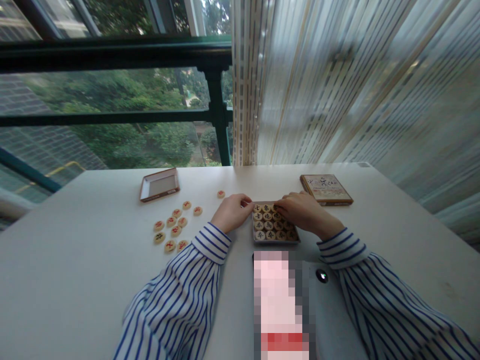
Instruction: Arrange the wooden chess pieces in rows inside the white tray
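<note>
A shallow box [276, 243] holds rows of round Chinese chess pieces [267, 216] with black characters, lying face up. My left hand [231, 212] is at the box's upper left side, thumb and fingers closed at its edge. My right hand [305, 212] reaches over the upper right of the box. Its fingertips are pinched together on a chess piece [276, 207] in the top row, and the hand hides the pieces at that corner. Left of my left hand lie several loose pieces [176, 230], mostly red-marked, one dark-marked [159, 237].
One red-marked piece [221, 194] lies apart behind my left hand. An open, upturned box part [160, 185] sits at the back left of the white table [93, 260]. At the back right is a printed box [327, 189]. A phone with a pixelated screen [281, 305] lies in front.
</note>
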The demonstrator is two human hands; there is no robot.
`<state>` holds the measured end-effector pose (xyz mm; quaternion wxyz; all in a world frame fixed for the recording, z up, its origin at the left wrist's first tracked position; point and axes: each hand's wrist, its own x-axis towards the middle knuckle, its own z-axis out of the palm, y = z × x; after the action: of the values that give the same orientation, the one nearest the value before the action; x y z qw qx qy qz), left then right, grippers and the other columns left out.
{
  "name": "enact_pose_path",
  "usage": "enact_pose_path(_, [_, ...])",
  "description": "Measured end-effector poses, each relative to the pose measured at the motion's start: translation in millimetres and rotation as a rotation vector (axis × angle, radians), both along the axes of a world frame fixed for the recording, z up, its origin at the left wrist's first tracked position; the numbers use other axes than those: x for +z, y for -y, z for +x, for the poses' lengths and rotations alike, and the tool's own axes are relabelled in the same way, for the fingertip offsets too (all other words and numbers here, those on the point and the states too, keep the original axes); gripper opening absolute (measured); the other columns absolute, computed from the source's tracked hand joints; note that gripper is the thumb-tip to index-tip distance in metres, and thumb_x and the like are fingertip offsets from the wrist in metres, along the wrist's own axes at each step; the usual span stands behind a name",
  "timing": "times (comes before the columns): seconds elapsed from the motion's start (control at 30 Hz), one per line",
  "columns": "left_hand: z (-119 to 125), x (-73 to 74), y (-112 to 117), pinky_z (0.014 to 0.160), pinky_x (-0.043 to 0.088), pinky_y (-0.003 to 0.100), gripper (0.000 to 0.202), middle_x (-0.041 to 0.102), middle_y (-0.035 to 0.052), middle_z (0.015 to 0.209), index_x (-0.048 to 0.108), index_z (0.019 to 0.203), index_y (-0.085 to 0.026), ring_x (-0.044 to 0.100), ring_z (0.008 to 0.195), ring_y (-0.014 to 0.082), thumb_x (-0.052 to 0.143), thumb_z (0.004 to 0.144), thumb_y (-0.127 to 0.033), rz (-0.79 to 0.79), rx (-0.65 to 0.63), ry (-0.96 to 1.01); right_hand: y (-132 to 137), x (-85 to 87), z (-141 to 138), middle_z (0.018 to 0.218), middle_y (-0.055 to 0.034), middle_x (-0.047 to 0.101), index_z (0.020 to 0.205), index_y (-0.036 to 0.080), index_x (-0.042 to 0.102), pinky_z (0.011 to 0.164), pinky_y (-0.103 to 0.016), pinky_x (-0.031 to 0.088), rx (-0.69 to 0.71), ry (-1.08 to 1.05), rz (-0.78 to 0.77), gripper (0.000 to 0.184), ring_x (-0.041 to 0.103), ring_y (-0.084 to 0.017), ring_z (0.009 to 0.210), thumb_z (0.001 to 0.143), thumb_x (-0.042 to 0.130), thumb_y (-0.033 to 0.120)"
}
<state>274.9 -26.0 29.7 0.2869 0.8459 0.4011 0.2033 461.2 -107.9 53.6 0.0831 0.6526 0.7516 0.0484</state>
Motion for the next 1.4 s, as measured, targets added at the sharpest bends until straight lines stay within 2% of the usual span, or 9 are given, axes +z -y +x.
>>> enact_pose_path(0.33, [-0.7,0.5,-0.5,0.069,0.046,0.026,0.029,0.067,0.0069,0.083,0.066,0.087,-0.015,0.061,0.075,0.0165,0.050,0.076,-0.037,-0.010,-0.008,0.001,0.9,2.9,-2.9,0.093,-0.0115,0.066,0.092,0.018,0.063,0.071,-0.034,0.035,-0.014,-0.010,-0.015,0.030,0.059,-0.023,0.088,0.087,0.036,0.029])
enact_pose_path(0.7, [-0.9,-0.1,-0.8,0.069,0.046,0.026,0.031,0.067,0.0069,0.082,0.065,0.087,-0.015,0.060,0.075,0.0166,0.049,0.076,-0.039,0.005,-0.024,0.008,0.2,-0.3,0.2,0.090,-0.0097,0.066,0.089,0.019,0.063,0.069,-0.034,0.036,0.014,-0.003,0.023,0.028,0.060,-0.023,0.084,0.086,0.037,0.029])
enact_pose_path(0.9, [-1.0,0.7,-0.8,0.070,0.046,0.026,0.030,0.067,0.0066,0.082,0.065,0.087,-0.015,0.060,0.075,0.0166,0.049,0.076,-0.038,0.006,-0.015,0.006,1.2,6.4,-1.1,0.091,-0.0117,0.066,0.091,0.018,0.064,0.070,-0.034,0.035,-0.020,-0.005,-0.015,0.034,0.059,-0.023,0.087,0.088,0.034,0.032])
enact_pose_path(1.17, [-2.5,7.5,0.9,0.074,0.046,0.026,0.028,0.068,0.0066,0.084,0.065,0.088,-0.015,0.061,0.077,0.0161,0.049,0.076,-0.036,-0.014,0.019,0.007,3.6,15.8,5.6,0.089,-0.0110,0.066,0.089,0.016,0.065,0.070,-0.031,0.034,-0.086,-0.008,0.085,0.038,0.058,-0.021,0.084,0.088,0.031,0.032])
enact_pose_path(1.4, [-2.4,13.4,4.4,0.071,0.046,0.025,0.026,0.068,0.0058,0.083,0.065,0.088,-0.015,0.061,0.076,0.0154,0.049,0.077,-0.032,0.017,0.032,0.025,6.5,20.0,6.5,0.086,-0.0103,0.067,0.086,0.017,0.063,0.068,-0.032,0.033,-0.137,-0.002,0.182,0.038,0.058,-0.021,0.078,0.089,0.028,0.032])
